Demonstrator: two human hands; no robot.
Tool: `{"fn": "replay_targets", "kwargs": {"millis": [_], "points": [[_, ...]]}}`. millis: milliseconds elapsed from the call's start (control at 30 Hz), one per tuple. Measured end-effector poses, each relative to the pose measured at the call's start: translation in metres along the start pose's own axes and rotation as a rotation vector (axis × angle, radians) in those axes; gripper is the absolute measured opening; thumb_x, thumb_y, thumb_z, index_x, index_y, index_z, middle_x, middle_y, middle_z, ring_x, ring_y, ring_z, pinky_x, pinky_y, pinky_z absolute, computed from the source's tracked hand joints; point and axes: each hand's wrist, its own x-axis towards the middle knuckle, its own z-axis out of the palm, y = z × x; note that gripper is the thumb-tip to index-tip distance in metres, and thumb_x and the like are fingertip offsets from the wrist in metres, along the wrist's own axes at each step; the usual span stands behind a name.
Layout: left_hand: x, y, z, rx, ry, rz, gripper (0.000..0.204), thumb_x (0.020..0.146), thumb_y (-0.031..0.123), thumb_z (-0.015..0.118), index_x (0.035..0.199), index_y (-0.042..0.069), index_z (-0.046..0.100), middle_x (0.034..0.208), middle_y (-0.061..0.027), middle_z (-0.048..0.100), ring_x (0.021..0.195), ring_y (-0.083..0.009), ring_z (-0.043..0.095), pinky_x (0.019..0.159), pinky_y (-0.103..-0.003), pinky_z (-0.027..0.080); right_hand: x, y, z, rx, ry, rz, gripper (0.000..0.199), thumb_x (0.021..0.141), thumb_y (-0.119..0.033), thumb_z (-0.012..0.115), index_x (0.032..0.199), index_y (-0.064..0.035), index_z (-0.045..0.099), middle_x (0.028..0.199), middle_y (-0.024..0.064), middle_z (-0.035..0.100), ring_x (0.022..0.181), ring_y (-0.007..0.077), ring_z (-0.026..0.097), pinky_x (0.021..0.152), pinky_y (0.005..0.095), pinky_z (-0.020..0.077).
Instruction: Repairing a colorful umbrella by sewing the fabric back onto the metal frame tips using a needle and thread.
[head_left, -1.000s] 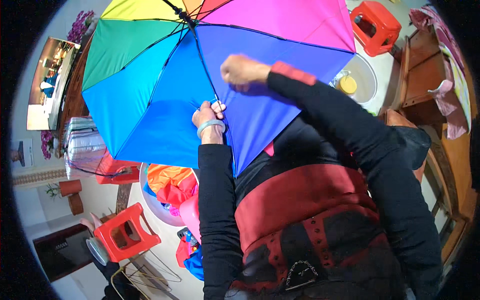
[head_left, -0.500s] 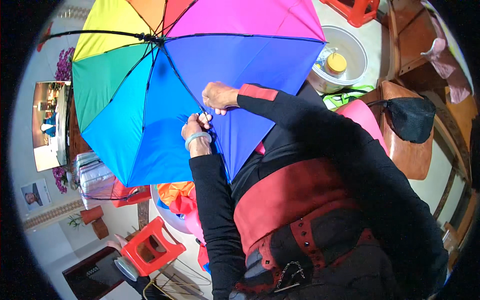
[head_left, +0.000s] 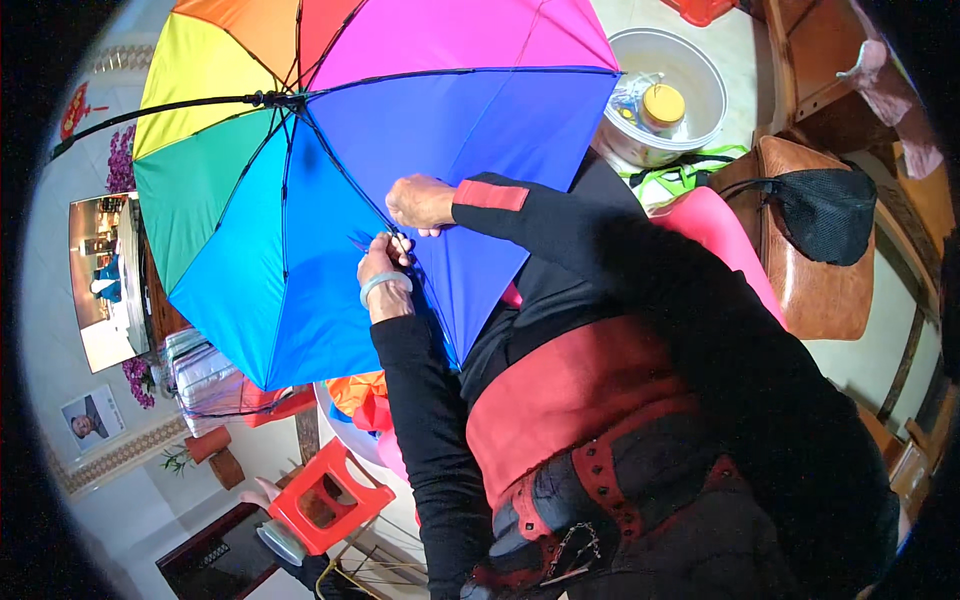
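Note:
An opened umbrella (head_left: 450, 120) in rainbow colours lies with its inside facing me, its black ribs and shaft showing. My left hand (head_left: 382, 265), a pale bangle (head_left: 385, 285) at its wrist, is closed round a black rib between the light blue and violet-blue panels. A small dark pointed tip pokes out beside its fingers, too small to name. Just above and to the right, my right hand (head_left: 420, 203) is curled closed over the violet-blue panel, close to the same rib. Whatever its fingers pinch is hidden.
A white bucket (head_left: 668, 95) holding a yellow-lidded jar (head_left: 663, 106) stands at the upper right. Beside it are a brown leather seat (head_left: 800, 295) and a black mesh bag (head_left: 825, 215). At the lower left are a red plastic stool (head_left: 335, 495) and a basin of coloured cloth (head_left: 358, 400).
The view has shifted a little, and the umbrella and both hands sit slightly further left in it. My right hand remains curled, and my left still grips the same rib.

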Motion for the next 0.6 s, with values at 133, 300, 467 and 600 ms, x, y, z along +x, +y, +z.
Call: {"fn": "replay_targets", "kwargs": {"millis": [133, 300, 467, 600], "points": [[0.001, 0.002, 0.002, -0.030, -0.016, 0.006, 0.016, 0.080, 0.010, 0.046, 0.070, -0.002, 0.050, 0.057, -0.0110, 0.055, 0.040, -0.0169, 0.046, 0.036, -0.026, 0.034, 0.015, 0.005, 0.013, -0.543, 0.293, -0.338, 0.012, 0.072, -0.011, 0.049, 0.072, -0.0035, 0.059, 0.064, 0.0138, 0.059, 0.061, 0.0275, 0.060, 0.051, 0.0393, 0.0487], [-0.013, 0.001, 0.018, -0.002, 0.136, 0.089, 0.014, 0.079, 0.008, 0.047, 0.069, 0.000, 0.050, 0.055, -0.0096, 0.054, 0.038, -0.0154, 0.047, 0.031, -0.024, 0.031, 0.016, 0.000, 0.019, -0.631, 0.271, -0.340, 0.013, 0.071, -0.012, 0.049, 0.071, -0.0027, 0.059, 0.069, 0.0163, 0.059, 0.069, 0.0329, 0.059, 0.059, 0.0435, 0.0470], [-0.020, 0.003, 0.025, -0.086, 0.211, 0.129, 0.016, 0.079, 0.010, 0.048, 0.067, 0.001, 0.049, 0.054, -0.0093, 0.054, 0.037, -0.0156, 0.049, 0.029, -0.023, 0.031, 0.010, -0.021, -0.036, -0.903, 0.421, -0.506, 0.015, 0.068, -0.006, 0.048, 0.071, -0.0037, 0.063, 0.082, 0.0167, 0.061, 0.075, 0.0313, 0.060, 0.059, 0.0400, 0.0488], [-0.016, 0.000, 0.013, -0.074, 0.210, 0.097, 0.017, 0.081, 0.014, 0.049, 0.073, -0.001, 0.050, 0.058, -0.0099, 0.054, 0.042, -0.0163, 0.051, 0.033, -0.024, 0.034, -0.038, -0.124, -0.125, 0.303, 0.146, -0.222, 0.020, 0.078, -0.020, 0.049, 0.084, -0.0014, 0.054, 0.084, 0.0151, 0.058, 0.074, 0.0131, 0.058, 0.056, 0.0250, 0.0477]]}}
